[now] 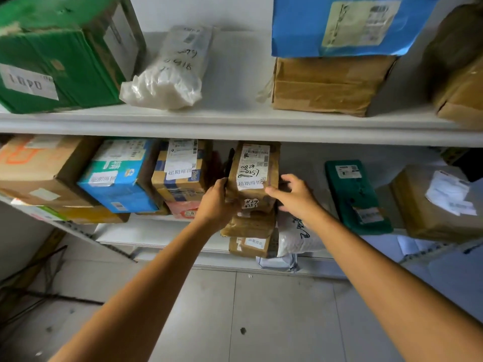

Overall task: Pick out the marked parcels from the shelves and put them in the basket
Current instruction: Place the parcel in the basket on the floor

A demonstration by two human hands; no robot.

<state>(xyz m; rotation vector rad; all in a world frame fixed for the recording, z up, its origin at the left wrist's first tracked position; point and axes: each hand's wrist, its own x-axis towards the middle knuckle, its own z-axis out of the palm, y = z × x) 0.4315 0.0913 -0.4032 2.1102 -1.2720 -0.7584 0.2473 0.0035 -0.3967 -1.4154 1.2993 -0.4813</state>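
Fingers: left hand (218,202) clasps the parcel's left edge with a black marker; right hand (292,195) spread, thumb at its right corner.
Parcel: brown taped parcel (252,176), atop middle-shelf stack.
Handling: judged light, stiff, tape-slick; grip both sides.
Beyond: green parcel (358,197).

White metal shelving (235,124) runs across the view, its upper board above a lower one, backed by a plain white wall (235,11). Below lies a floor of large pale grey tiles (274,317) with dark joints and a few dark spots. The light is soft and even.
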